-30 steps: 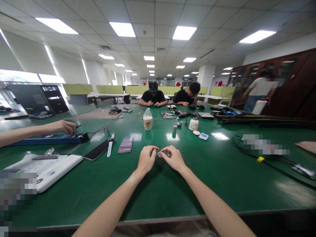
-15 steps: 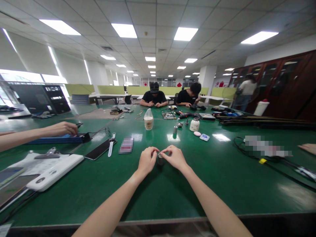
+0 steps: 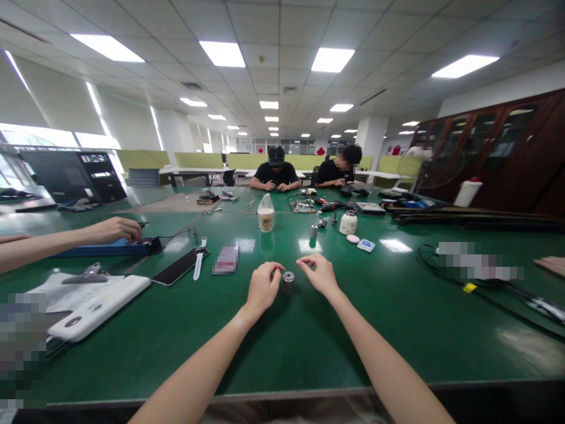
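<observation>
A small silvery metal cylinder point(image 3: 288, 284) stands upright on the green table, with dark openings in its ring-shaped top. My left hand point(image 3: 263, 286) is curled against its left side, index fingertip at the top rim and thumb lower down. To the right and slightly above, my right hand point(image 3: 318, 273) is apart from the cylinder. Thumb and index finger of that hand are pinched together; anything between them is too small to make out. Farther back stands a similar metal cylinder point(image 3: 313, 231), close to a small dark part point(image 3: 322, 223).
A cup in a plastic bag point(image 3: 266, 217), a white jar point(image 3: 348, 224) and a blue-white case point(image 3: 366, 245) stand beyond my hands. Left are a watch point(image 3: 199, 262), a phone point(image 3: 175, 268), a clipboard and a co-worker's hand point(image 3: 121, 229). Cables point(image 3: 489, 306) lie right.
My right hand has lifted off the metal cylinder and moved right and up, uncovering the cylinder's top. My left hand has stayed in place beside it.
</observation>
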### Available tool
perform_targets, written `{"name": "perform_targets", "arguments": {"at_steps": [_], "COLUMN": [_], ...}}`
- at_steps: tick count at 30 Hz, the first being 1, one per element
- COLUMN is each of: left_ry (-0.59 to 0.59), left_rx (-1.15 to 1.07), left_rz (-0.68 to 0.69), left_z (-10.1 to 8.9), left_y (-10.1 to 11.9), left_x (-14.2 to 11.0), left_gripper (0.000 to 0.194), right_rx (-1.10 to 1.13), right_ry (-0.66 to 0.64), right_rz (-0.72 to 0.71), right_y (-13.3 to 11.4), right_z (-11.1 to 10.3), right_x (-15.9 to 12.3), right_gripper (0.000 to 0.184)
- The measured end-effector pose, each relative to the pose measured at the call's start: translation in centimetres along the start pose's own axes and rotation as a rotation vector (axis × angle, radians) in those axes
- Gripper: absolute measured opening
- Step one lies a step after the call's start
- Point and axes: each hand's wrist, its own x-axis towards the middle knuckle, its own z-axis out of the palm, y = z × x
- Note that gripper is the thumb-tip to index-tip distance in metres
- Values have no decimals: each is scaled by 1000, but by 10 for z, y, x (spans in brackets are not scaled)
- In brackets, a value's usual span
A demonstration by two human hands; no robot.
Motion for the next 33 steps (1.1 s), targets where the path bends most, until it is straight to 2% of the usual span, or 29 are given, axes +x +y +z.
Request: {"name": "perform_targets", "arguments": {"at_steps": [2,6,14,28,33], "left_ry": [-1,-8,-17,-25,-25], "left_rx": [-1,-3,-8,2,3], "left_rz": [-4,-4,-10,-19,-14], "left_z": [0,0,0,0,-1], "left_y": [0,1,1,2,2], "left_x": [0,0,-1,0,-1], "left_gripper": [22,23,22,22,23], "right_rx": [-118,-266,-306,-305,-232], "right_ry": [-29,-175,-233,-220,-147], "right_rz": [43,143,182,154,114], "right_y": [13,28,26,29,31], "right_z": [2,6,6,8,9], "right_x": [0,-3,-4,-5,-4], "right_gripper": [18,19,21,19,19]}}
